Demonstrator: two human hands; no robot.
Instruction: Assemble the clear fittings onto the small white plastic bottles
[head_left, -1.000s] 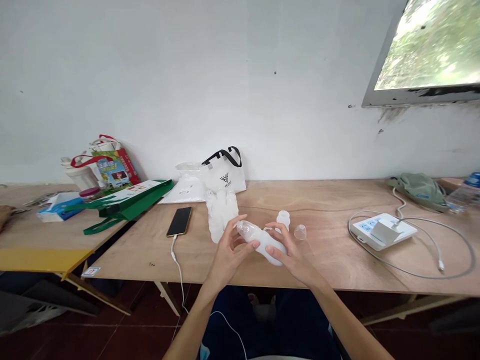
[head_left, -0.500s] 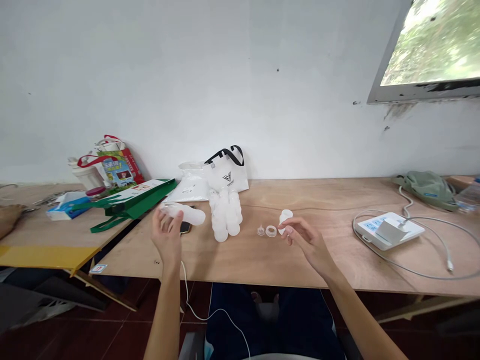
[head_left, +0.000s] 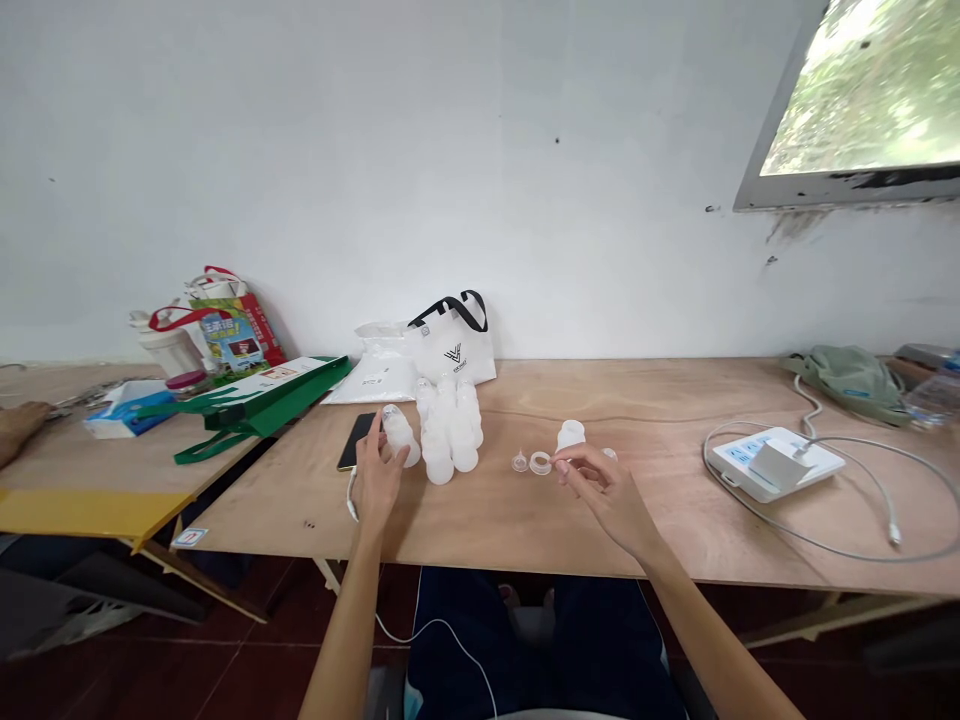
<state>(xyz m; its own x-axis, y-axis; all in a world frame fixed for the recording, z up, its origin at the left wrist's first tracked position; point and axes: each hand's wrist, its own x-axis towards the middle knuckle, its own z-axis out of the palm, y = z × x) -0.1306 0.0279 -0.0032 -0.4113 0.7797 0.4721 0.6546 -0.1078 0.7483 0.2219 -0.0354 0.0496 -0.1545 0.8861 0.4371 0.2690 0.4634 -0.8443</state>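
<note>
A frosted white baby bottle [head_left: 401, 437] with a clear top stands beside a cluster of similar bottles [head_left: 450, 430]. My left hand [head_left: 380, 472] is at its left side, fingers apart, with thumb and forefinger close around it. On the right, my right hand [head_left: 604, 492] pinches with thumb and forefinger at the right edge of a translucent screw ring [head_left: 540, 463], which rests on the table. Left of the ring sits a clear bottle teat [head_left: 520, 461]. Behind my right fingers stands an open white bottle [head_left: 571, 433], its lower part hidden. Another small pale piece [head_left: 610, 454] shows partly behind that hand.
A phone [head_left: 358, 440] with a white cable lies left of my left hand. Behind the bottles are a white bag [head_left: 454, 350] and a plastic packet [head_left: 371, 372]. A green bag [head_left: 277, 405] lies left. A power strip [head_left: 776, 462] with cables is right. Another person's hand [head_left: 19, 430] shows far left.
My left hand has moved right and set the bottle it held sideways upright beside the cluster, loosening its fingers. My right fingertips have shifted slightly left to the ring.
</note>
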